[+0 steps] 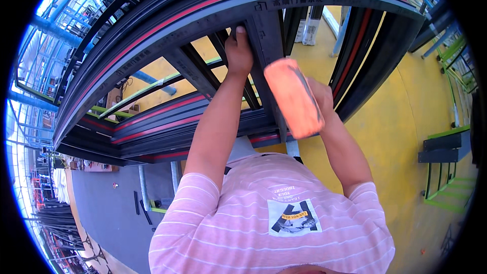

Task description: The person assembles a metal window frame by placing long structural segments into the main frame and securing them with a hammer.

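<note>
A stack of dark grey window frames [198, 24] with red strips stretches across in front of me. My left hand [238, 53] is closed around a dark upright bar within the frames, just beside a wide grey mullion [265, 53]. Its thumb lies along the bar near the far rail, and the fingers behind are partly hidden. In my right hand [320, 95] is a mallet; its large orange head [294, 99] is raised over the mullion, apart from it as far as I can judge. The head covers most of the handle and is slightly blurred.
Blue metal posts and racks [56, 28] stand at the left. Yellow floor [388, 122] runs along the right side, with a green-edged cart [446, 155] farther right. Dark profiles [58, 223] are piled at the lower left, beyond a grey surface [109, 208].
</note>
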